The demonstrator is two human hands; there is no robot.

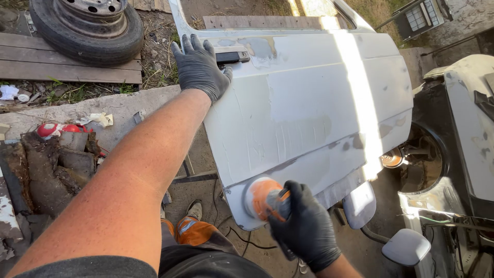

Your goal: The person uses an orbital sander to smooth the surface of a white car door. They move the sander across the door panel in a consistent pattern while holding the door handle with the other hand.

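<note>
Outdoor yard used for car body repair. Detached white car door (309,103) with filler patches at centre. Spare wheel (87,25) on wooden planks (67,64) at 11 o'clock. Stripped car body with open wheel arch (427,159) at 3 o'clock. Rusty scrap, probably cut-out panels (51,170), at 9 o'clock. Dirt, dry grass, bare concrete underfoot.

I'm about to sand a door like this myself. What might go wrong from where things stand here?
The sander works right at the door panel's lower corner, so it may tip off the edge and gouge it. Its cable trails by the person's shoe, a possible snag or trip. The left hand alone steadies the door near the black handle; the panel might shift.
</note>
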